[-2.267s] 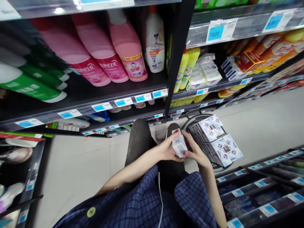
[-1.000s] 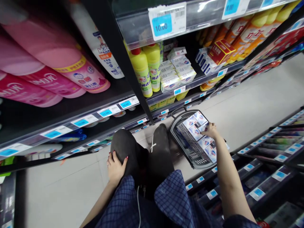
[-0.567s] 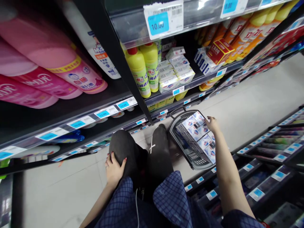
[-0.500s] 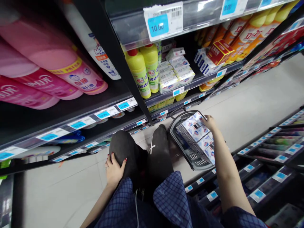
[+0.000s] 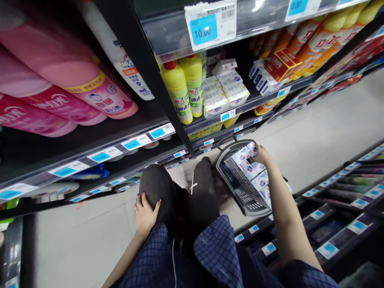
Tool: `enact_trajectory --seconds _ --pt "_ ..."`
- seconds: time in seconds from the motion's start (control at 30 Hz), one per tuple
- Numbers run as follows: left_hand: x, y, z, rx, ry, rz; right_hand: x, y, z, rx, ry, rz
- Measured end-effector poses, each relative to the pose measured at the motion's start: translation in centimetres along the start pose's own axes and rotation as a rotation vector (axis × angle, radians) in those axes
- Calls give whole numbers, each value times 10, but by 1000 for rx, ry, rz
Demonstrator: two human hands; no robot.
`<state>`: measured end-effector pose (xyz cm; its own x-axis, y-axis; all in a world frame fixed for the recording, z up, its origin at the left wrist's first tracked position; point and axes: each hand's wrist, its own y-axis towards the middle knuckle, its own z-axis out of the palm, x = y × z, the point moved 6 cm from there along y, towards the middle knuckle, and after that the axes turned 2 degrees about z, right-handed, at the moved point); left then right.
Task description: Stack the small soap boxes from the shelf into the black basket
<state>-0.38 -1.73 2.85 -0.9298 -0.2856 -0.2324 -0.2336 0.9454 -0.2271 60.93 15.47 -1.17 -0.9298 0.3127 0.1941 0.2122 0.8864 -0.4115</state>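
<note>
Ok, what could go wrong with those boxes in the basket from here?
The right hand is at the stacked white boxes, beside what looks like a dark gap in the top layer, so a box could tip or slip in. The left hand rests at the knee, so it might not steady the basket if that gets nudged.

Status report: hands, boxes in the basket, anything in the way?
Left hand on left knee. Right hand at the white boxes, grip unclear. Boxes in the basket, no obstruction visible.
</note>
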Motion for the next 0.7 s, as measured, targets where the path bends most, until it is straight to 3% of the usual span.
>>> enact_trajectory --seconds 0.47,0.7 --pt "-9 -2 -9 30 -33 -3 2 -1 -1 -35 45 -17" --pt "5 1 5 4 20 -19 5 -10 -10 -48 41 -36"
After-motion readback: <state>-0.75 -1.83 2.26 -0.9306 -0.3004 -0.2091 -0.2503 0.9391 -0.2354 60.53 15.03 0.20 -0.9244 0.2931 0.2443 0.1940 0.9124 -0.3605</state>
